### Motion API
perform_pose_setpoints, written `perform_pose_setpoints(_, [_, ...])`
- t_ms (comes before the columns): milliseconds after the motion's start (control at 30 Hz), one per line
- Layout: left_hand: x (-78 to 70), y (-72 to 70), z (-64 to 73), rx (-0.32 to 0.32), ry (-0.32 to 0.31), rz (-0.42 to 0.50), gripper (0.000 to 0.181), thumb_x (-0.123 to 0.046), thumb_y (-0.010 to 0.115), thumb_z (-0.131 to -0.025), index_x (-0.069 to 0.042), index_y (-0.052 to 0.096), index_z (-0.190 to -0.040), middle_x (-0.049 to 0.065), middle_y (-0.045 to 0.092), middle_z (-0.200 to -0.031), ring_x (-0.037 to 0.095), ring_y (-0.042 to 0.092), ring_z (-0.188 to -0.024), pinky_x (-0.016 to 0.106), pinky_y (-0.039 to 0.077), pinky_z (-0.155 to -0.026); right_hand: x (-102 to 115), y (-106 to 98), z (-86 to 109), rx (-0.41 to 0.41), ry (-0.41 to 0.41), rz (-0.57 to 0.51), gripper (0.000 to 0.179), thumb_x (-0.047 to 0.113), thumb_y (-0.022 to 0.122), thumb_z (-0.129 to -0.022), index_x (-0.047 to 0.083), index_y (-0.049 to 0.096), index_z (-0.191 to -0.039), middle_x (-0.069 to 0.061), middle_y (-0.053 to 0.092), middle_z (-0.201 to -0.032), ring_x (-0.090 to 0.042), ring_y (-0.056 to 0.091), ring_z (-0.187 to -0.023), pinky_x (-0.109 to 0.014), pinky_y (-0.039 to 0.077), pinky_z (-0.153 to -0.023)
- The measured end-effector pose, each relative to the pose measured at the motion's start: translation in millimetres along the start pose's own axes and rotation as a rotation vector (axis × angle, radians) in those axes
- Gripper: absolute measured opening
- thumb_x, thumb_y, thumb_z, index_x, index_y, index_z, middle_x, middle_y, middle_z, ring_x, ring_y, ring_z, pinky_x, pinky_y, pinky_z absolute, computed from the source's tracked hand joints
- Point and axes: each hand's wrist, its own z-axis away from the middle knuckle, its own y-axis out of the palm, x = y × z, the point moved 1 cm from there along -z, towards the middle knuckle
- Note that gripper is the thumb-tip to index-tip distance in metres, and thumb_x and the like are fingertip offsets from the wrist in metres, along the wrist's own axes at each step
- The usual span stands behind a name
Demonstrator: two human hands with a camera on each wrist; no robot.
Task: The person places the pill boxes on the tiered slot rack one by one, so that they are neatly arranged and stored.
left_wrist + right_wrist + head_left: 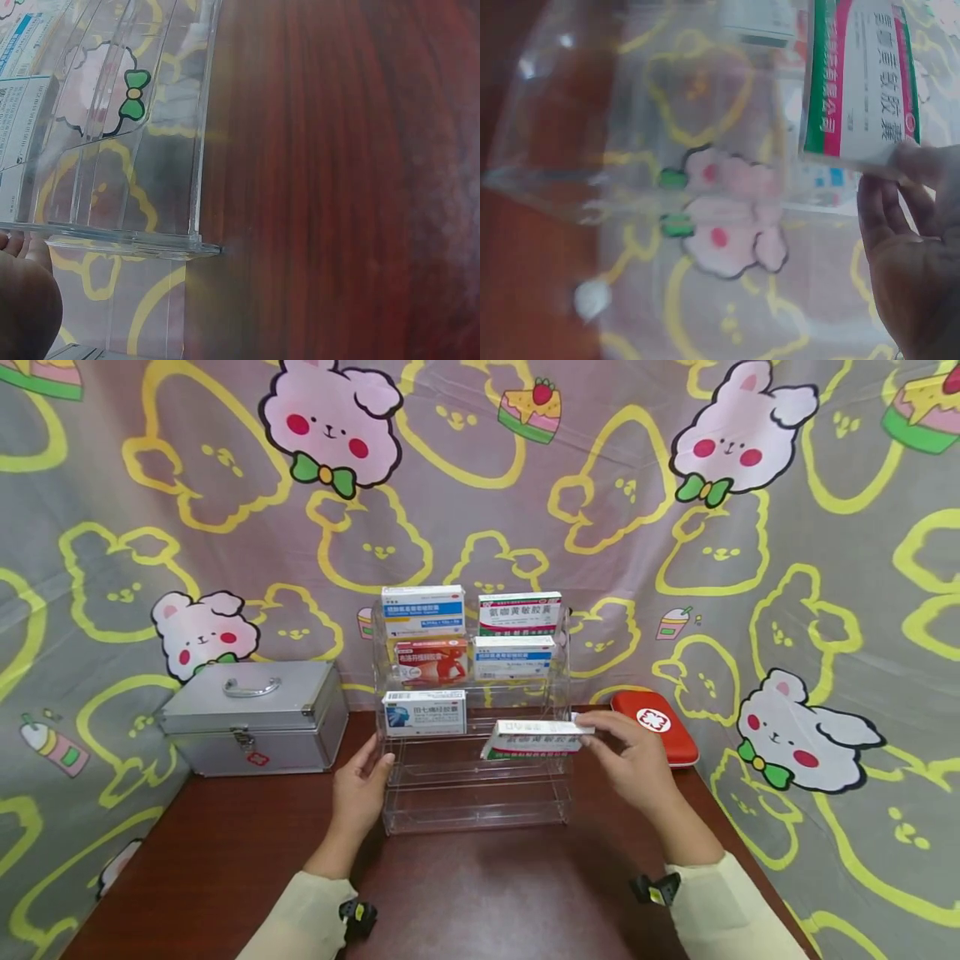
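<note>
My right hand pinches a white, green and magenta medicine box by its right end, thumb on the near face. The box is tilted in front of the third tier of a clear acrylic display rack. Seen from the right wrist, the medicine box stands away from the rack, with the right hand's fingertips at its edge. At the rack's left side, my left hand holds the side panel between thumb and fingers. Only part of the left hand shows in the left wrist view.
Several medicine boxes stand on the rack: a blue-and-white one, a red one and a teal-and-white one among them. A silver metal case sits to the left. A red first-aid pouch lies behind my right hand.
</note>
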Motion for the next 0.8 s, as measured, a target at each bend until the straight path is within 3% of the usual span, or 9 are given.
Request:
perform_pose_setpoints(300, [-2.3, 0.1, -0.1, -0.003, -0.005, -0.02, 0.055, -0.011, 0.073, -0.106, 0.002, 0.055, -0.157, 0.022, 0.059, -0.155, 0.034, 0.059, -0.141, 0.001, 0.05, -0.095, 5, 23, -66.4, -0.071, 0.074, -0.244, 0.026, -0.008, 0.075, -0.098, -0.005, 0.078, -0.124, -0.027, 0.075, -0.128, 0.004, 0.072, -0.104, -0.011, 0.06, -0.093])
perform_pose_setpoints(400, [-2.0, 0.7, 0.6, -0.013, -0.006, -0.009, 0.054, -0.01, 0.073, -0.105, 0.001, 0.057, -0.156, 0.022, 0.06, -0.154, 0.034, 0.06, -0.14, 0.001, 0.05, -0.094, 2, 27, -78.1, -0.07, 0.084, -0.225, 0.026, -0.006, 0.074, -0.1, -0.002, 0.08, -0.124, -0.023, 0.075, -0.13, 0.006, 0.069, -0.107, -0.011, 0.058, -0.095])
perform_pose_setpoints(533, [-2.0, 1.0, 0.6, -0.02, 0.002, -0.021, 0.054, -0.009, 0.074, -0.105, 0.002, 0.057, -0.155, 0.023, 0.061, -0.153, 0.035, 0.06, -0.139, 0.002, 0.051, -0.095, -3, 30, -85.2, -0.073, 0.069, -0.131, 0.025, -0.004, 0.074, -0.1, 0.003, 0.082, -0.123, -0.018, 0.076, -0.129, 0.0, 0.068, -0.103, -0.007, 0.056, -0.09])
perform_pose_setpoints(667, [-3.0, 0.8, 0.7, -0.018, 0.012, -0.03, 0.054, -0.009, 0.074, -0.105, 0.003, 0.057, -0.155, 0.025, 0.06, -0.153, 0.036, 0.06, -0.14, 0.002, 0.05, -0.095, -6, 31, -87.1, -0.071, 0.047, -0.037, 0.026, -0.005, 0.073, -0.099, 0.004, 0.082, -0.122, -0.017, 0.077, -0.129, -0.015, 0.07, -0.106, -0.005, 0.052, -0.087])
perform_pose_setpoints(800, [-3.6, -0.5, 1.3, -0.014, 0.002, -0.025, 0.054, -0.009, 0.073, -0.105, 0.002, 0.057, -0.155, 0.024, 0.06, -0.154, 0.036, 0.06, -0.14, 0.001, 0.049, -0.095, -7, 35, -86.4, -0.051, 0.026, 0.021, 0.026, -0.006, 0.073, -0.099, 0.002, 0.082, -0.122, -0.018, 0.077, -0.129, -0.03, 0.073, -0.117, -0.012, 0.058, -0.098])
